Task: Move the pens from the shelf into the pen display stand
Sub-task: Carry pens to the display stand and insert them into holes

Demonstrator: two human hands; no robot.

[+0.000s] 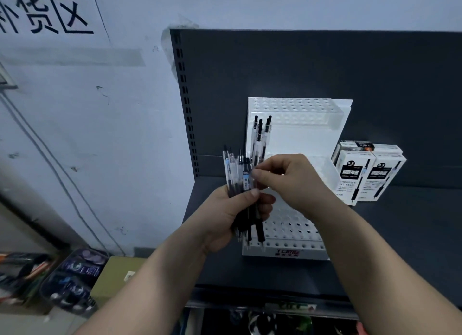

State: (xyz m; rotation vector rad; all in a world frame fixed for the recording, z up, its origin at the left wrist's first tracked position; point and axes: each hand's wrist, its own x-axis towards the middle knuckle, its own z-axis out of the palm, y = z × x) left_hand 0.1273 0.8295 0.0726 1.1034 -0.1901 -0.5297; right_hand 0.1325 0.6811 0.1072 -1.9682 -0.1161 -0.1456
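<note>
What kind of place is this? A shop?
Probably a stationery shop or its stockroom: a dark metal shelf holds a white pen display stand and boxes of pens, and the left hand grips more pens.

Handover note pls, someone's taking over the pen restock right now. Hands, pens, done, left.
Left hand: grips a bundle of pens upright, in front of the display stand.
Right hand: pinches a single pen at the bundle's right edge.
Done: a few slotted pens stand at the left end of the middle tier; the other visible holes are empty.
Two pen boxes sit on the shelf right of the stand; contents can't be told.
Left: slot the bundle, pen by pen.
</note>
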